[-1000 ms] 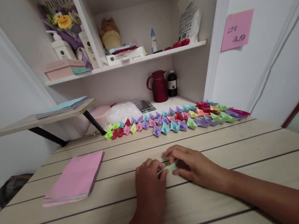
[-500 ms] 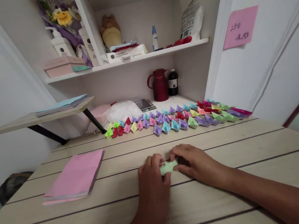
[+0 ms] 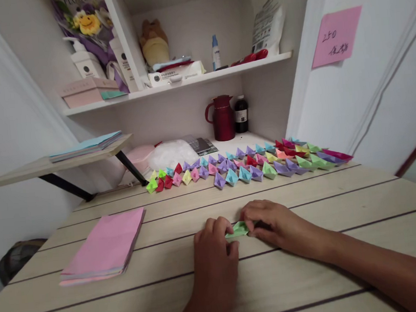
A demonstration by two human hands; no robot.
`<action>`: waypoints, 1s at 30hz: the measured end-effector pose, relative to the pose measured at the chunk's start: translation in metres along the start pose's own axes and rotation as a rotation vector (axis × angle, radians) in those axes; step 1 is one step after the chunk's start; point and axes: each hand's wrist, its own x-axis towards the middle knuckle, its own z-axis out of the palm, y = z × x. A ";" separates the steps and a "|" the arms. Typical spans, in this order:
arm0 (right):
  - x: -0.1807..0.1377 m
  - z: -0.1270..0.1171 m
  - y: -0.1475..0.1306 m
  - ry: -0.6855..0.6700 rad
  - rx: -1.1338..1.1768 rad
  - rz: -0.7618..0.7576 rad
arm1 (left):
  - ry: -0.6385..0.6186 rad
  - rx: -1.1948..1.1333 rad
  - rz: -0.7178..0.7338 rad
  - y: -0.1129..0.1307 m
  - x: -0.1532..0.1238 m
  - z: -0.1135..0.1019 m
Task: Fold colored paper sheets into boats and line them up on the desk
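A small piece of folded light green paper (image 3: 238, 229) is between my two hands, just above the wooden tabletop. My left hand (image 3: 216, 241) is closed on its left end, thumb below and fingers curled over. At the right end, my right hand (image 3: 264, 221) pinches the paper between thumb and fingers. The fingers hide both ends of it. Beyond my hands, several rows of small folded paper boats (image 3: 244, 174) in purple, blue, green, red, pink and yellow stand along the back of the table.
A stack of pink paper (image 3: 104, 244) lies on the left. Behind it, a raised wooden stand (image 3: 83, 160) holds blue sheets (image 3: 85, 145). A dark red jug (image 3: 222, 119) and a dark bottle (image 3: 241, 115) stand under the shelf (image 3: 208, 77). A pink note (image 3: 336, 37) hangs at right.
My right hand has shifted slightly right along the green paper. The paper now looks narrower and more pointed, its sides opened a little. My left hand has barely moved.
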 end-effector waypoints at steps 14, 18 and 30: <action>-0.001 -0.001 0.000 -0.005 -0.018 0.116 | -0.005 0.008 -0.036 -0.001 0.005 -0.003; -0.001 -0.001 0.002 0.000 -0.036 0.133 | -0.005 -0.018 -0.059 -0.005 0.007 -0.002; 0.005 -0.001 0.006 0.071 0.196 0.251 | -0.051 -0.073 0.003 -0.002 0.007 -0.005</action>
